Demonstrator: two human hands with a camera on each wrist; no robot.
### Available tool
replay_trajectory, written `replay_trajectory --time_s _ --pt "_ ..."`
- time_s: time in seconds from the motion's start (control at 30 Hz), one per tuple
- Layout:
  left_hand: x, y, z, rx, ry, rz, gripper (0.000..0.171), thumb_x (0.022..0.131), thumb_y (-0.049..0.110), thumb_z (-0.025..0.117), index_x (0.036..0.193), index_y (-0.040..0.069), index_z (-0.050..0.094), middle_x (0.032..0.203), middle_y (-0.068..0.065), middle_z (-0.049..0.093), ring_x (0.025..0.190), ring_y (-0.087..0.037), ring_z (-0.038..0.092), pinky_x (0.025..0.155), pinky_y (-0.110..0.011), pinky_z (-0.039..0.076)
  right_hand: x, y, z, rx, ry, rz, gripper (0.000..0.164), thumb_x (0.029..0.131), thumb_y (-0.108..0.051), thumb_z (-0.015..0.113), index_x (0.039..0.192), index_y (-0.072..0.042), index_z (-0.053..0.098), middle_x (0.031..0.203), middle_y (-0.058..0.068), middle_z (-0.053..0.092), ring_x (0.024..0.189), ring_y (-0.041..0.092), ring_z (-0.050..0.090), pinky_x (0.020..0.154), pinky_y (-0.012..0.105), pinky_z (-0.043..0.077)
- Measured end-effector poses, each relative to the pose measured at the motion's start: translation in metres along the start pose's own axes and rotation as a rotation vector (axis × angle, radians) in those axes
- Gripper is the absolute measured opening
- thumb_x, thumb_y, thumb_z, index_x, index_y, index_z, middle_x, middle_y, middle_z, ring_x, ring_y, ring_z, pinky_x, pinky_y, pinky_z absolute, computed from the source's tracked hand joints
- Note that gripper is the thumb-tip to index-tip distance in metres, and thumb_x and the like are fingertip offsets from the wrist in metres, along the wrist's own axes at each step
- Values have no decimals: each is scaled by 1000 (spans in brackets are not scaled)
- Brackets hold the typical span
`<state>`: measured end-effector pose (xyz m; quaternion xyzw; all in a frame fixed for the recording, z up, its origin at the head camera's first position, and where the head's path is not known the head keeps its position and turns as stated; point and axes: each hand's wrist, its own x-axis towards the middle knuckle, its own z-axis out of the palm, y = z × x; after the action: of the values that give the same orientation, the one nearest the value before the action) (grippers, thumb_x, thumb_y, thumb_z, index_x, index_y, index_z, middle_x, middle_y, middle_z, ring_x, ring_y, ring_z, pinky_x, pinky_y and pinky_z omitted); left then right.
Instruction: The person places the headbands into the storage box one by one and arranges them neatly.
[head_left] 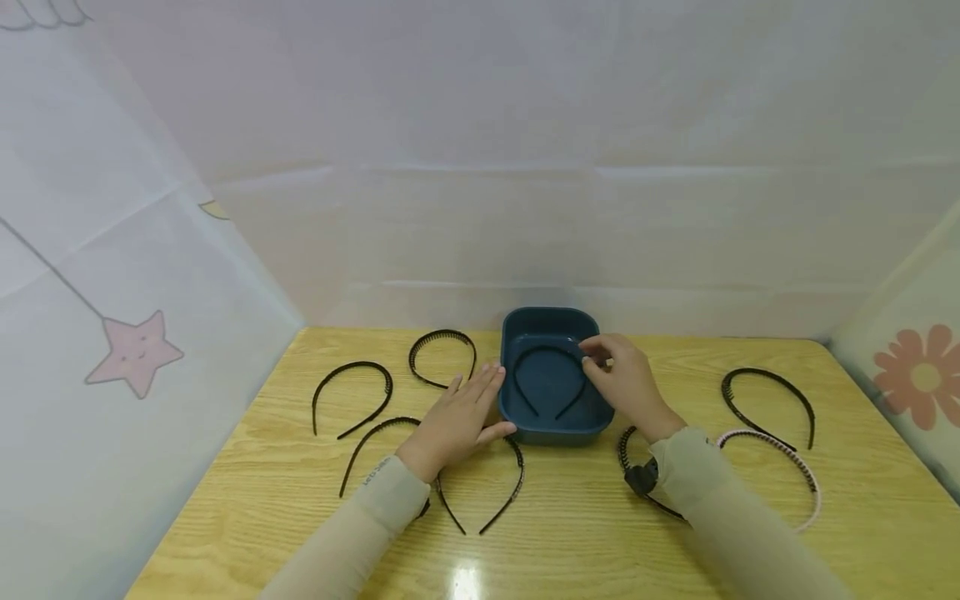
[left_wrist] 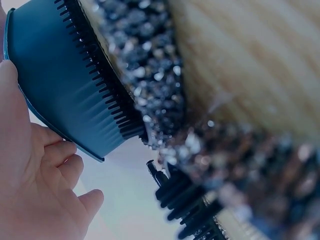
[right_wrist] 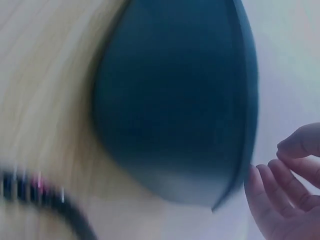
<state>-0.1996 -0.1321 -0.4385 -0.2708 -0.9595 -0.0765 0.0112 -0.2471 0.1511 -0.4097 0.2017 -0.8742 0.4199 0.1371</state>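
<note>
A dark blue bin stands at the back middle of the table, with a thin black headband lying inside it. My left hand rests against the bin's left rim, fingers straight and thumb apart. Over the right rim is my right hand, its thumb and forefinger close together beside the headband's right arm. The right wrist view shows no object between those fingertips. Below my left hand, a glittery headband fills much of the left wrist view, near a black toothed one.
Several black headbands lie on the left of the table, including one at the far left and one behind my left hand. To the right are another black headband and a pink one. A cloth wall rises behind.
</note>
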Motion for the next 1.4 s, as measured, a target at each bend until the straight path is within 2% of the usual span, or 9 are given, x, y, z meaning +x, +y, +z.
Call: replay_trajectory --time_s 0.13,0.3,0.47,0.7,0.8,0.93,1.2,1.33,1.4 --pt "1 -1 2 0 -5 -5 90 102 66 35 164 7 10 170 -9 8 156 -24 9 125 -53 14 -5 8 -17 -41 23 -39 22 98 0 60 117 3 69 112 18 65 97 30 63 78 46 60" --pt "1 -2 4 5 -3 -8 89 102 66 36 164 9 9 170 -9 8 156 -23 8 125 -53 14 -10 30 -37 -125 75 -82 20 98 0 59 114 3 71 109 16 66 93 28 64 74 44 60" --pt "1 -1 3 6 0 -7 88 102 65 36 164 7 10 169 -11 10 156 -25 9 125 -54 14 -17 49 -58 -202 70 -75 20 99 0 57 114 3 69 109 19 65 93 31 63 75 49 59" --pt "0 -2 5 0 0 -10 88 102 65 37 163 7 10 170 -11 10 156 -26 11 125 -54 15 -28 77 -86 -276 -11 0 23 101 -1 54 119 8 64 115 26 60 96 39 61 79 56 56" --pt "0 -2 5 -6 19 4 88 102 63 40 163 4 15 169 -13 13 155 -27 13 124 -55 17 -31 88 -96 -287 -18 18 24 100 0 54 120 10 63 117 28 59 98 42 60 80 59 55" --pt "1 -2 4 0 9 -1 88 102 65 38 163 6 13 169 -11 12 156 -25 11 125 -54 16 -32 99 -109 -300 -14 47 26 101 -1 53 122 12 61 119 31 59 99 44 60 80 60 54" --pt "-2 -2 4 -3 -10 -29 87 102 65 36 164 9 11 170 -10 11 156 -23 8 125 -53 14 -29 116 -132 -358 -67 235 39 101 -8 51 129 20 53 121 43 52 102 57 57 75 63 52" --pt "-2 -1 3 8 -8 -25 87 102 65 36 164 9 10 170 -9 10 156 -23 9 125 -52 14 -32 130 -146 -398 -68 280 41 99 -6 52 127 23 51 120 48 51 70 43 60 54 47 50" --pt "-2 -1 2 11 2 -14 87 102 64 37 164 8 12 170 -10 11 156 -24 11 125 -53 14 -34 137 -153 -410 -81 292 42 98 -5 54 127 24 50 121 49 49 65 39 59 51 43 47"
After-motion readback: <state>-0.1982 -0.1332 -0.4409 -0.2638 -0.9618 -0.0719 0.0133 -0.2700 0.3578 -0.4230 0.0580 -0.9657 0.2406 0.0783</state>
